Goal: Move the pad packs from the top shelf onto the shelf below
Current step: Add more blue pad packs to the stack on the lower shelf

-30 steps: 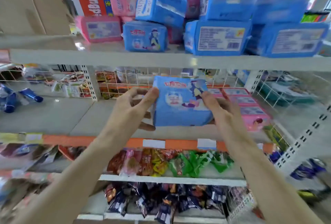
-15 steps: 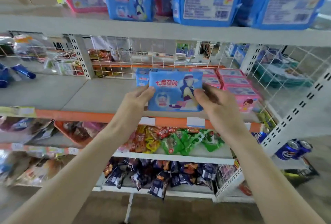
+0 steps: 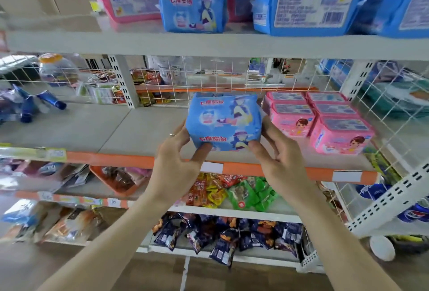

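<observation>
Blue pad pack (image 3: 224, 121) | just left of pink packs (image 3: 318, 118) | left hand (image 3: 178, 158), right hand (image 3: 276, 153): fingers clamped on its ends | judged: held level to square it into the row.

Blue pad pack (image 3: 220, 136) pinched between left grip (image 3: 178, 163) and right grip (image 3: 278, 158), at the lower shelf (image 3: 139, 128) (pink packs (image 3: 320, 123) just beside)
</observation>
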Demonstrator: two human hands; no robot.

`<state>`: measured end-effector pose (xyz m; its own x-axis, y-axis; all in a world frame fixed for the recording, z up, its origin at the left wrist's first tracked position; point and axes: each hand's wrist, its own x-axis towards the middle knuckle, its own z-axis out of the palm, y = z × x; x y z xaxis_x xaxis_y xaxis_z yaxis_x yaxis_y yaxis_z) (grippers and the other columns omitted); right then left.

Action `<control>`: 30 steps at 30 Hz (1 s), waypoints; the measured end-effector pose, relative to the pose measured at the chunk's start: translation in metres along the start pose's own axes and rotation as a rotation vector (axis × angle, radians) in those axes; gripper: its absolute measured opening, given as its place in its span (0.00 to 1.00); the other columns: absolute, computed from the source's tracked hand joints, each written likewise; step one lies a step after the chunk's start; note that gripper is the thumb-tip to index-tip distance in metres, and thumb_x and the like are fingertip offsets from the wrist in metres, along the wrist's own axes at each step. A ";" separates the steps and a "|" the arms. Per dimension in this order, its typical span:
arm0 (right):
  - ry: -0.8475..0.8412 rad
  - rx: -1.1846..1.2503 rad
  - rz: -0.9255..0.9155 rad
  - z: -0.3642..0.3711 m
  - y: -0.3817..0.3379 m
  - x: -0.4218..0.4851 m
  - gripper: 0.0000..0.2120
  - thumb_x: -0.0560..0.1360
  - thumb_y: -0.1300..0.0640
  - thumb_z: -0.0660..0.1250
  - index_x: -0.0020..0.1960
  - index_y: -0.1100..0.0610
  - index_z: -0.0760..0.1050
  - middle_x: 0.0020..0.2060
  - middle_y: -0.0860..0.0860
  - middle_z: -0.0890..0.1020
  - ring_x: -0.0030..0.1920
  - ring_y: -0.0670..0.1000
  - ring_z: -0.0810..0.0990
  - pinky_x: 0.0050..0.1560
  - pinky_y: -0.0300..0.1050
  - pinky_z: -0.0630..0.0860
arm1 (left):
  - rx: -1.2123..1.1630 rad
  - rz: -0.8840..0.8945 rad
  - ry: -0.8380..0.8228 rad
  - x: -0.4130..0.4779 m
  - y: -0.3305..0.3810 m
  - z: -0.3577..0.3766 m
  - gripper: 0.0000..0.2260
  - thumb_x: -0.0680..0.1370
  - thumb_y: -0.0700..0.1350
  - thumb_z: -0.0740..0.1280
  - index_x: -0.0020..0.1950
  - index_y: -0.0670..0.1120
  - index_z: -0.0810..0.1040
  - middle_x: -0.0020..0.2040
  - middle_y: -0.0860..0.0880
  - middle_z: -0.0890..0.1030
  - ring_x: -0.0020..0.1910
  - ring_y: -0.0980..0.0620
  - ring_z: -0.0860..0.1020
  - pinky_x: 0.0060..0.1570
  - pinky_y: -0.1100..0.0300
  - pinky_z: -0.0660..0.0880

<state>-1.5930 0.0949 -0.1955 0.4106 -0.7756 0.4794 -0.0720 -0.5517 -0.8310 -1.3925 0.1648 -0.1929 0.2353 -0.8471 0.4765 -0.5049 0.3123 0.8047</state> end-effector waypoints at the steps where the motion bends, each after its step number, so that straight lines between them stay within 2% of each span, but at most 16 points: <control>1: -0.001 0.001 -0.016 0.006 0.006 0.002 0.27 0.80 0.59 0.64 0.76 0.41 0.64 0.66 0.28 0.73 0.70 0.38 0.71 0.68 0.41 0.72 | -0.021 0.006 0.018 0.001 -0.008 -0.001 0.16 0.76 0.49 0.70 0.60 0.66 0.78 0.65 0.59 0.79 0.66 0.59 0.76 0.61 0.63 0.75; 3: 0.014 -0.025 -0.045 0.018 0.019 0.006 0.27 0.80 0.61 0.64 0.77 0.56 0.64 0.67 0.27 0.72 0.70 0.38 0.70 0.68 0.37 0.70 | -0.071 0.017 0.045 0.002 -0.026 -0.003 0.16 0.78 0.44 0.71 0.65 0.53 0.79 0.66 0.57 0.79 0.64 0.58 0.78 0.60 0.62 0.77; 5: 0.039 -0.031 -0.060 0.030 0.029 0.009 0.26 0.80 0.62 0.64 0.76 0.62 0.64 0.68 0.29 0.72 0.71 0.39 0.70 0.68 0.34 0.68 | -0.111 0.003 0.066 0.003 -0.041 -0.006 0.19 0.78 0.40 0.71 0.69 0.45 0.77 0.66 0.55 0.79 0.64 0.57 0.78 0.60 0.63 0.77; 7: 0.047 -0.017 -0.058 0.041 0.039 0.013 0.25 0.80 0.60 0.63 0.76 0.62 0.65 0.69 0.32 0.72 0.71 0.40 0.71 0.67 0.32 0.69 | -0.136 -0.014 0.067 0.006 -0.054 -0.010 0.22 0.76 0.43 0.70 0.71 0.43 0.75 0.65 0.55 0.80 0.63 0.57 0.79 0.60 0.65 0.76; 11: 0.073 -0.029 -0.016 0.064 0.054 0.027 0.24 0.81 0.60 0.62 0.76 0.57 0.66 0.73 0.39 0.71 0.72 0.44 0.71 0.68 0.37 0.70 | -0.122 -0.007 0.027 0.018 -0.079 -0.022 0.25 0.76 0.48 0.69 0.73 0.44 0.74 0.65 0.59 0.80 0.62 0.59 0.79 0.59 0.64 0.77; 14: 0.109 -0.038 0.027 0.082 0.064 0.039 0.24 0.80 0.61 0.62 0.76 0.56 0.66 0.70 0.35 0.73 0.71 0.44 0.72 0.69 0.39 0.71 | -0.009 0.091 0.064 0.030 -0.099 -0.030 0.25 0.77 0.46 0.70 0.73 0.42 0.73 0.71 0.52 0.76 0.67 0.51 0.77 0.63 0.61 0.76; 17: 0.170 -0.011 0.144 0.099 0.079 0.050 0.23 0.79 0.67 0.62 0.73 0.54 0.69 0.58 0.33 0.81 0.60 0.37 0.79 0.58 0.30 0.74 | 0.091 0.253 0.119 0.041 -0.116 -0.032 0.28 0.75 0.44 0.74 0.73 0.41 0.70 0.72 0.45 0.75 0.63 0.43 0.77 0.58 0.58 0.79; 19: 0.219 -0.006 0.221 0.109 0.088 0.054 0.24 0.78 0.73 0.62 0.68 0.52 0.71 0.51 0.38 0.83 0.53 0.35 0.80 0.51 0.27 0.73 | 0.109 0.317 0.132 0.048 -0.127 -0.032 0.29 0.73 0.42 0.77 0.71 0.40 0.71 0.69 0.41 0.76 0.61 0.41 0.76 0.54 0.53 0.81; 22: 0.251 -0.038 0.277 0.124 0.099 0.057 0.19 0.78 0.74 0.62 0.66 0.60 0.72 0.50 0.48 0.83 0.48 0.35 0.81 0.48 0.26 0.72 | 0.090 0.289 0.104 0.057 -0.147 -0.033 0.29 0.71 0.40 0.79 0.70 0.38 0.74 0.68 0.40 0.77 0.60 0.39 0.77 0.51 0.48 0.82; 24: 0.269 -0.070 0.292 0.132 0.104 0.061 0.19 0.78 0.74 0.62 0.67 0.63 0.72 0.51 0.52 0.83 0.50 0.35 0.81 0.48 0.27 0.72 | 0.046 0.223 0.073 0.062 -0.161 -0.035 0.27 0.71 0.40 0.78 0.69 0.39 0.76 0.69 0.42 0.77 0.62 0.41 0.77 0.54 0.50 0.81; 26: 0.288 -0.108 0.295 0.139 0.108 0.067 0.20 0.79 0.73 0.62 0.69 0.63 0.72 0.55 0.52 0.83 0.53 0.37 0.80 0.49 0.28 0.72 | 0.033 0.186 0.026 0.068 -0.175 -0.035 0.27 0.72 0.41 0.77 0.70 0.40 0.76 0.70 0.45 0.76 0.66 0.43 0.76 0.59 0.56 0.79; 28: 0.284 -0.127 0.320 0.143 0.115 0.075 0.22 0.79 0.71 0.62 0.72 0.61 0.70 0.58 0.52 0.82 0.56 0.39 0.80 0.51 0.29 0.73 | 0.067 0.117 -0.040 0.074 -0.191 -0.034 0.28 0.74 0.44 0.76 0.73 0.45 0.74 0.73 0.48 0.73 0.70 0.47 0.72 0.64 0.70 0.70; 29: 0.266 -0.130 0.349 0.144 0.119 0.079 0.23 0.80 0.70 0.62 0.74 0.59 0.68 0.59 0.51 0.82 0.58 0.40 0.80 0.52 0.31 0.74 | 0.075 0.045 -0.067 0.079 -0.198 -0.032 0.28 0.75 0.47 0.75 0.74 0.50 0.73 0.75 0.51 0.71 0.72 0.49 0.69 0.65 0.73 0.66; 30: 0.240 -0.124 0.389 0.146 0.125 0.083 0.24 0.80 0.69 0.63 0.75 0.58 0.68 0.60 0.51 0.81 0.59 0.42 0.80 0.55 0.33 0.76 | 0.069 -0.034 -0.088 0.083 -0.205 -0.031 0.28 0.75 0.48 0.75 0.75 0.53 0.72 0.75 0.53 0.70 0.72 0.51 0.69 0.67 0.70 0.67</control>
<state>-1.4354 0.0063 -0.3007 0.1113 -0.9729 0.2028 -0.2927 -0.2271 -0.9288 -1.2439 0.0439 -0.3079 0.1809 -0.8921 0.4140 -0.5550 0.2549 0.7919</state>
